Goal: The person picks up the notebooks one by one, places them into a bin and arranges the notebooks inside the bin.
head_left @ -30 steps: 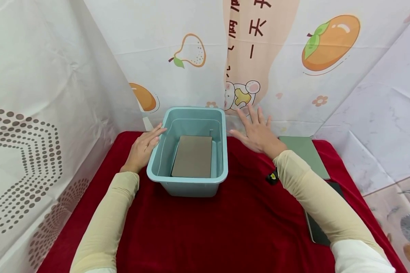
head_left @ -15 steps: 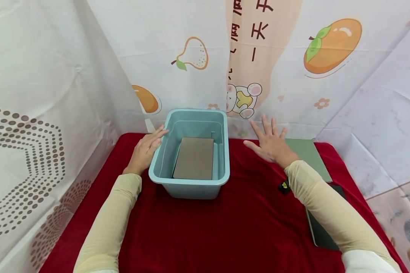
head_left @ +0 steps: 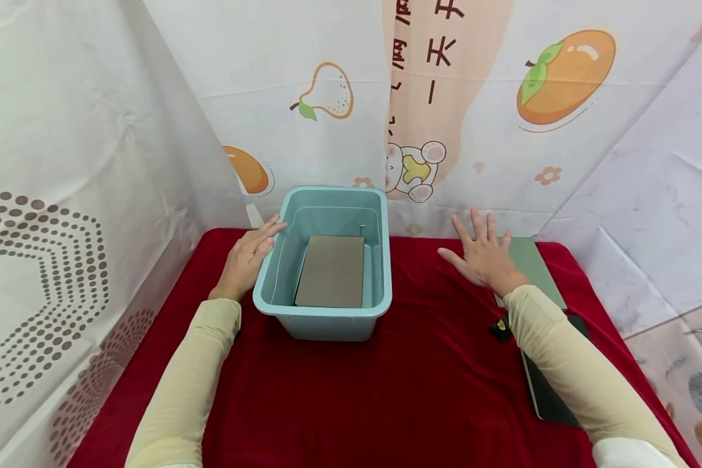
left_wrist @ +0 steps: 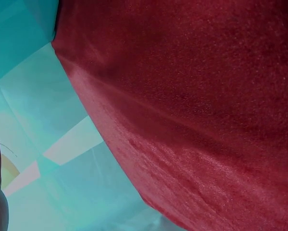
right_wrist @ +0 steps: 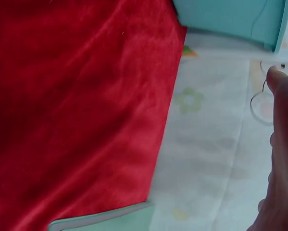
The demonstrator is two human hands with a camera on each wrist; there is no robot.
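Red cloth (head_left: 439,377) separates the right hand (head_left: 487,259) from the blue bin's edge (head_left: 386,260).

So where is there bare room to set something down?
Bare cloth lies this side of the bin, between the sleeves, and again between bin and right hand. Crowded: the right side, with a green book, a small black item and a dark slab; also the bin's left rim, where the left hand is.

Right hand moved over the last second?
Yes: in the head view, the right hand has moved rightward and slightly down, away from the blue bin.
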